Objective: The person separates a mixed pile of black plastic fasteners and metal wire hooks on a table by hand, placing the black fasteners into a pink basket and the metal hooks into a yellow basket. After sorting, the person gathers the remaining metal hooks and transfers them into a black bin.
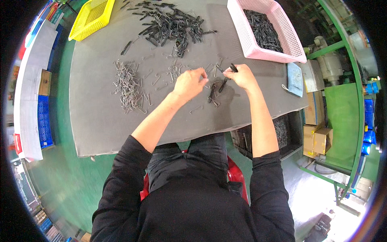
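My left hand [189, 82] hovers over the grey mat [96, 117], its fingers pinched on a thin wire hook at its fingertips. My right hand [240, 75] grips a small black clip piece [233, 67] between thumb and fingers. Two more black pieces [217, 88] lie on the mat just below and between my hands. Loose wire hooks [169, 74] are scattered around my left hand.
A heap of silver wire hooks [128, 85] lies at the left of the mat. A pile of black clips [171, 26] sits at the far middle. A pink basket [274, 30] with black pieces stands far right, a yellow basket [92, 18] far left. Cardboard boxes [318, 133] stand right of the table.
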The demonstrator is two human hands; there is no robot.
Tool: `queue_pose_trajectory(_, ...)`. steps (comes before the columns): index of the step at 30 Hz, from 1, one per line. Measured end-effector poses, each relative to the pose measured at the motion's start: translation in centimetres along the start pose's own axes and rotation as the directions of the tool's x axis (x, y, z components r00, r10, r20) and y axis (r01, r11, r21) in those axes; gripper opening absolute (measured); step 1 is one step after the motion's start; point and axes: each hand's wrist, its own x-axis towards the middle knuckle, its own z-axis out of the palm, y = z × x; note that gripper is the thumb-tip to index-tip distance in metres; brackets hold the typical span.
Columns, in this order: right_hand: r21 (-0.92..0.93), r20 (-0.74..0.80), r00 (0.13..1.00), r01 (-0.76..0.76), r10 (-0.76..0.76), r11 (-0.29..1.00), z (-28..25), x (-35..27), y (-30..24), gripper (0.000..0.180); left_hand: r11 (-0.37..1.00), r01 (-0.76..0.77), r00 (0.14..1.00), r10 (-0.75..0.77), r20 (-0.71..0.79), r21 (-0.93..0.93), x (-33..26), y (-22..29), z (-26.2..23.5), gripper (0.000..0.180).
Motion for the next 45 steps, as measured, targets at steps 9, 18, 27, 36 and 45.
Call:
queue_pose_trajectory(9,0.376,0.018,0.994,-0.110,0.112,0.920,-2.4,-0.9,2.2,0.026,0.940,0.020,0.985,-0.076,0.152,0.341,-0.4,2.1,4.5,0.026)
queue_pose_trajectory(18,0.084,-0.698,0.666,0.441,-0.263,0.894,-15.5,4.3,-4.0,0.034,0.604,0.630,0.752,-0.318,0.577,-0.488,4.2,-0.2,-3.2,0.025)
queue_pose_trajectory(27,-0.039,-0.330,0.788,0.539,-0.520,0.842,-7.7,1.8,-1.3,0.014,0.808,0.410,0.903,-0.292,0.316,-0.424,11.4,2.4,-4.4,0.021)
queue_pose_trajectory(36,-0.248,0.224,0.883,0.460,-0.412,0.853,0.0,-2.6,1.7,0.018,0.660,0.325,0.934,-0.115,0.337,-0.677,23.7,17.1,-3.4,0.030)
queue_pose_trajectory(45,-0.366,0.199,0.920,0.390,-0.338,0.845,0.9,-4.4,1.7,0.013,0.926,-0.372,0.889,0.335,-0.312,-0.065,23.3,13.3,-0.7,0.057)
